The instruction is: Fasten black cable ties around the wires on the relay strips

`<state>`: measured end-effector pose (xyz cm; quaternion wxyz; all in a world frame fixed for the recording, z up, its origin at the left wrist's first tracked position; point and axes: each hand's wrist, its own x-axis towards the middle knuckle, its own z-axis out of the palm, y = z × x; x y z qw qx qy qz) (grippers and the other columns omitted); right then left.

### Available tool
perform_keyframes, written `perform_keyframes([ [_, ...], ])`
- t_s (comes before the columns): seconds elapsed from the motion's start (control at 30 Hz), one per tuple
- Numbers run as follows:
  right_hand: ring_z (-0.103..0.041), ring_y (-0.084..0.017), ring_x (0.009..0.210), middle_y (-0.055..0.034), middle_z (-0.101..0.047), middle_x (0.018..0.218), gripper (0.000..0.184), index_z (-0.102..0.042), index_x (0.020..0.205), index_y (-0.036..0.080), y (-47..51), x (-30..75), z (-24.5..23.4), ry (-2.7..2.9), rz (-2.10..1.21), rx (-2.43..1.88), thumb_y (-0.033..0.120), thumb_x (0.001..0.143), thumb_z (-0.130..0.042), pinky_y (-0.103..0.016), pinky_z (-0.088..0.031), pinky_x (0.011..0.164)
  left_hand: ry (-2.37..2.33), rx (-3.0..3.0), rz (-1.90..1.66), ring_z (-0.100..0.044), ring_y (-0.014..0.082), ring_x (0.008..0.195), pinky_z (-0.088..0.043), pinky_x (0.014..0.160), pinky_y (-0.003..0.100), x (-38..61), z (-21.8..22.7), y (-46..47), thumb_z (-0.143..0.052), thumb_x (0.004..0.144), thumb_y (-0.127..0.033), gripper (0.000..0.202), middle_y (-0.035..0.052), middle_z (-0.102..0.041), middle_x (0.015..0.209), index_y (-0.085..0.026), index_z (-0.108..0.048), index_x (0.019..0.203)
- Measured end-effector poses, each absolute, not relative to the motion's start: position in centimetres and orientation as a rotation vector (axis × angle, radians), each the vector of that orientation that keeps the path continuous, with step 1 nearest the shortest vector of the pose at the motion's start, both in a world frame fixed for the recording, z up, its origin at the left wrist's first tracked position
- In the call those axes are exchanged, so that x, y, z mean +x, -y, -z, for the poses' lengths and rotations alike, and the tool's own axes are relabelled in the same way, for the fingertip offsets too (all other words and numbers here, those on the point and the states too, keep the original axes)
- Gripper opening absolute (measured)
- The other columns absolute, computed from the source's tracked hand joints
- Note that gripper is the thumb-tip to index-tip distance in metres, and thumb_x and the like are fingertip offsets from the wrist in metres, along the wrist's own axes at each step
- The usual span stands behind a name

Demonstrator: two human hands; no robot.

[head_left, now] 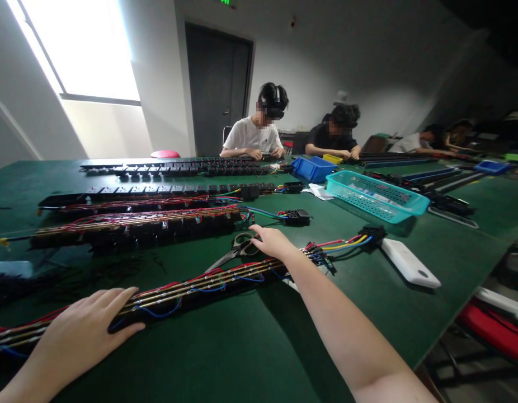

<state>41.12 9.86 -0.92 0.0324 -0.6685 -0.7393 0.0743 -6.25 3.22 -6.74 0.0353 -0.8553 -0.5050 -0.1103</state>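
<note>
A long black power strip [192, 291], its cover off, lies slantwise in front of me, with brass bars and red and blue wires along it. My left hand [89, 322] rests over its left part, fingers stretched out and thumb apart on the near side. Across the strip reaches my right hand [271, 242], its fingers at the handles of a pair of scissors [231, 254] lying on the table behind the strip. Part of the grip is hidden. Yellow and blue wires run from the strip's right end to a black connector [371, 236].
Several similar strips [137, 226] lie farther back on the green table [225, 347]. Right of them are a turquoise basket [368, 196], a blue bin [312, 169] and a white power bank [410, 263]. Co-workers [254, 137] sit across the table. Dark scraps [53, 280] lie at left.
</note>
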Motion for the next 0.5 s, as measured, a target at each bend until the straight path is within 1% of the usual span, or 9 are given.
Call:
perform_keyframes([
  [0.13,-0.066,-0.024,0.112,-0.0105,-0.064,0.132,0.040,-0.061,0.131,0.019,-9.5,40.7,0.4,2.254,-0.251,-2.073,0.041,0.098,-0.065,-0.047,-0.058,0.093,1.508,-2.603,0.374,-0.073,0.0395,0.104,-0.058,0.093,0.055,-6.1,7.0,-3.3,-0.059,0.089,-0.068,0.065,0.0168,-0.074,0.121,-0.018,-0.071,0.128],
  [0.23,-0.066,-0.024,0.111,-0.0105,-0.064,0.132,0.040,-0.061,0.131,0.019,-9.4,40.7,-0.3,2.252,-0.269,-2.063,0.041,0.098,-0.064,-0.047,-0.058,0.093,1.422,-2.575,0.336,-0.073,0.0386,0.100,-0.058,0.088,0.053,-6.0,6.4,-3.7,-0.059,0.090,-0.067,0.065,0.0176,-0.074,0.118,-0.015,-0.072,0.126],
  [0.33,-0.067,-0.023,0.108,-0.0101,-0.065,0.129,0.038,-0.062,0.129,0.019,-9.0,41.1,-1.3,2.300,-0.303,-2.012,0.041,0.099,-0.063,-0.045,-0.059,0.091,1.329,-2.499,0.324,-0.074,0.0372,0.096,-0.059,0.078,0.045,-6.1,4.8,-3.8,-0.059,0.092,-0.062,0.058,0.0186,-0.075,0.112,-0.013,-0.073,0.120],
  [0.4,-0.068,-0.020,0.100,-0.0086,-0.068,0.121,0.034,-0.065,0.123,0.018,-9.1,41.7,-1.8,2.340,-0.306,-1.977,0.043,0.099,-0.062,-0.041,-0.060,0.086,1.240,-2.524,0.283,-0.074,0.0338,0.091,-0.057,0.075,0.040,-6.5,3.6,-3.8,-0.059,0.096,-0.054,0.050,0.0190,-0.075,0.107,-0.011,-0.071,0.116],
  [0.43,-0.068,-0.017,0.092,-0.0071,-0.070,0.112,0.033,-0.066,0.117,0.018,-9.3,42.1,-1.8,2.355,-0.292,-1.948,0.045,0.100,-0.061,-0.038,-0.060,0.081,1.253,-2.519,0.241,-0.074,0.0319,0.090,-0.057,0.074,0.039,-6.8,3.1,-3.9,-0.060,0.096,-0.053,0.047,0.0179,-0.075,0.104,-0.011,-0.071,0.113],
  [0.47,-0.068,-0.015,0.081,-0.0047,-0.072,0.099,0.034,-0.069,0.108,0.017,-9.7,42.5,-1.7,2.357,-0.257,-1.915,0.048,0.098,-0.062,-0.035,-0.060,0.075,1.281,-2.505,0.195,-0.073,0.0295,0.086,-0.056,0.074,0.037,-7.3,2.7,-4.0,-0.060,0.095,-0.054,0.044,0.0159,-0.074,0.099,-0.013,-0.071,0.107],
  [0.5,-0.068,-0.016,0.070,-0.0044,-0.073,0.085,0.034,-0.073,0.091,0.020,-10.2,42.9,-1.4,2.331,-0.198,-1.885,0.053,0.094,-0.066,-0.032,-0.057,0.066,1.309,-2.492,0.149,-0.072,0.0275,0.083,-0.055,0.073,0.036,-7.8,2.4,-4.2,-0.061,0.094,-0.056,0.043,0.0140,-0.073,0.094,-0.014,-0.070,0.101],
])
